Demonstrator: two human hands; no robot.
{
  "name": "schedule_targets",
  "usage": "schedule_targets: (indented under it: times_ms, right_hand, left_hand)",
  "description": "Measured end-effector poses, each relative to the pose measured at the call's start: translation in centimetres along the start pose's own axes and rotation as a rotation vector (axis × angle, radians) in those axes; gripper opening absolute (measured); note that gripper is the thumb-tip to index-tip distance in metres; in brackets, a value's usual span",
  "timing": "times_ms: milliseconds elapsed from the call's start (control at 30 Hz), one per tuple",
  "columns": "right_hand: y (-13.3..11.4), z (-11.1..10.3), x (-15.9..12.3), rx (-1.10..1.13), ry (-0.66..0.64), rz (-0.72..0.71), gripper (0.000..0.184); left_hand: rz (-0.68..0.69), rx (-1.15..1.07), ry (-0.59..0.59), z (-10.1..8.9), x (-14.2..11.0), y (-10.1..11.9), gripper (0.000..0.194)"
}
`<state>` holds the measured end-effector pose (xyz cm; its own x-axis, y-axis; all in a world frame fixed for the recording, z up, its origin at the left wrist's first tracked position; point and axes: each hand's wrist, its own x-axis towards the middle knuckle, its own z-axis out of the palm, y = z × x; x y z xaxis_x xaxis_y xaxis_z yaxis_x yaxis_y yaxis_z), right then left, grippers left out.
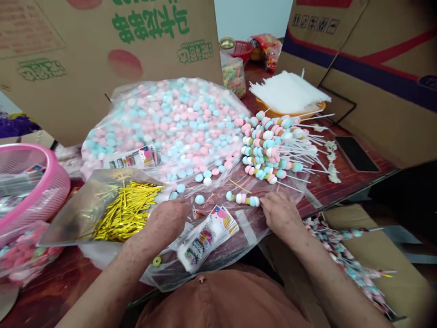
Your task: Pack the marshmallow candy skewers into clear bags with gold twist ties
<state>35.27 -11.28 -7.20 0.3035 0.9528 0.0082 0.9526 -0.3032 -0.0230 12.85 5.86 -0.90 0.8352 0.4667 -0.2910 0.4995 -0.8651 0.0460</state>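
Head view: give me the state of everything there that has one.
Right hand: fingers closed on a candy skewer's end
Candy skewer: part threaded
Left hand: grip hidden
Large bag: bulging with sweets
Gold ties: loose, heaped
White sticks: piled in orange basket
Phone: screen dark
Printed packets: flat, overlapping

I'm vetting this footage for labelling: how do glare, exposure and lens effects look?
Head view: sheen on the big plastic bag veils the sweets inside; the pile of white sticks looks nearly washed out; the gold ties glint; the right-hand corners fall off dark and soft; the wide lens seems to stretch the edges.
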Motion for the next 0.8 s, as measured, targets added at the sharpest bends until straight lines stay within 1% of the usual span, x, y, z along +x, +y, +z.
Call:
schedule_targets:
  times_ms: [67, 100, 167, 200, 233, 267, 333, 367, 400, 467, 500, 533, 567, 633, 667, 700, 733, 767, 800]
  right_hand:
    - [0.5, 0.4, 0.0, 0.123, 0.047, -0.032, 0.023]
    - [0.8, 0.6, -0.1, 0.203, 0.076, -0.051, 0.024]
    - [1.4, 0.6, -0.2, 0.371, 0.136, -0.076, 0.024]
    - [1.5, 0.5, -0.4, 0.441, 0.164, -0.079, 0.023]
    - [1.4, 0.4, -0.5, 0.493, 0.186, -0.079, 0.022]
    - [1.3, 0.2, -0.6, 0.525, 0.199, -0.076, 0.022]
    - [0.8, 0.1, -0.9, 0.551, 0.200, -0.073, 0.021]
    - [0.5, 0.0, -1.0, 0.555, 0.194, -0.072, 0.021]
    - [0.3, 0.1, -1.2, 0.560, 0.185, -0.072, 0.020]
    - [-0.1, 0.2, -1.4, 0.573, 0.172, -0.070, 0.020]
    - [-0.2, 0.2, -1.5, 0.580, 0.173, -0.068, 0.020]
    - [-0.4, 0.3, -1.6, 0.588, 0.182, -0.064, 0.020]
    - [-0.5, 0.3, -1.7, 0.598, 0.195, -0.063, 0.020]
    - [-1.0, 0.1, -1.7, 0.624, 0.222, -0.075, 0.020]
    - [-1.3, -0.1, -1.7, 0.638, 0.229, -0.088, 0.020]
    - [-1.6, -0.3, -1.6, 0.644, 0.233, -0.101, 0.020]
    - [-2.0, -0.5, -1.5, 0.635, 0.235, -0.104, 0.021]
    - [-2.3, -0.6, -1.4, 0.607, 0.236, -0.096, 0.022]
    - [-2.6, -0.7, -1.3, 0.569, 0.236, -0.075, 0.022]
  left_hand:
    - [-0.056, -0.079, 0.070, 0.3, 0.3, 0.1, 0.026]
    - [-0.102, -0.104, 0.081, 0.4, 0.4, 0.2, 0.029]
    - [-0.250, -0.100, 0.065, 0.3, 1.0, 0.3, 0.049]
    - [-0.314, -0.076, 0.063, 0.3, 1.3, 0.4, 0.056]
    - [-0.343, -0.049, 0.076, 0.3, 1.7, 0.6, 0.057]
    - [-0.330, -0.029, 0.098, 0.4, 2.1, 0.8, 0.052]
    - [-0.208, -0.013, 0.123, 0.8, 2.9, 1.2, 0.039]
    - [-0.156, -0.019, 0.119, 1.2, 3.3, 1.3, 0.037]
    - [-0.132, -0.038, 0.115, 1.5, 3.6, 1.3, 0.036]
    - [-0.141, -0.146, 0.133, 2.1, 4.0, 1.0, 0.027]
    - [-0.162, -0.268, 0.157, 2.4, 4.0, 0.7, 0.024]
    - [-0.192, -0.448, 0.187, 2.5, 3.9, 0.3, 0.022]
    - [-0.226, -0.679, 0.213, 2.6, 3.7, -0.1, 0.022]
    - [-0.303, -1.192, 0.246, 2.6, 3.1, -0.6, 0.030]
    - [-0.339, -1.413, 0.255, 2.6, 2.7, -0.8, 0.035]
    - [-0.368, -1.575, 0.264, 2.6, 2.4, -0.8, 0.038]
    - [-0.391, -1.672, 0.280, 2.6, 2.1, -0.7, 0.038]
    - [-0.410, -1.710, 0.314, 2.6, 1.9, -0.5, 0.037]
    - [-0.426, -1.690, 0.363, 2.7, 1.8, -0.3, 0.035]
